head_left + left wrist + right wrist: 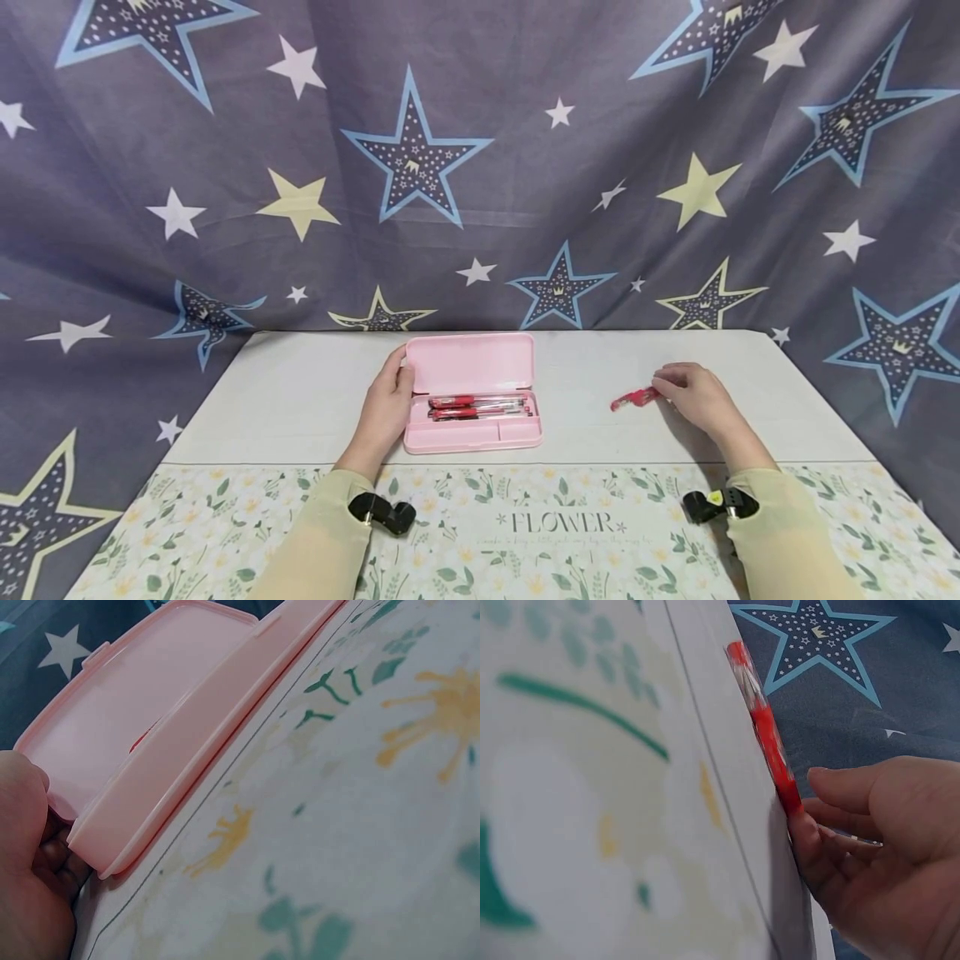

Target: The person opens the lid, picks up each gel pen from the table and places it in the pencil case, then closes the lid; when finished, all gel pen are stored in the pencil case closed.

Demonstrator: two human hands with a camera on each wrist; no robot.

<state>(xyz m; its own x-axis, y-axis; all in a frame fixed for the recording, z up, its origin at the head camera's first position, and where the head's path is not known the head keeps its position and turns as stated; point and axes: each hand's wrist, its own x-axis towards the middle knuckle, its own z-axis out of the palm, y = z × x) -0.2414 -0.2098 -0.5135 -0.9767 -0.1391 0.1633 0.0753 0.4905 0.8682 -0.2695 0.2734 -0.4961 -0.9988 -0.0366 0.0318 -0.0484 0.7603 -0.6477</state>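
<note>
An open pink pencil case lies on the white part of the table, its lid raised at the back. Inside its long compartment are several red-and-clear pens. My left hand grips the case's left end; in the left wrist view its fingers curl behind the pink case. Off to the right, more red pens lie together on the table. My right hand is at their right end. In the right wrist view a fingertip meets the red pens, while the thumb stands apart from them.
A floral cloth printed with "FLOWER" covers the table's front part. Behind the table hangs a dark curtain with stars. The case's front has two smaller compartments. Each wrist wears a black camera.
</note>
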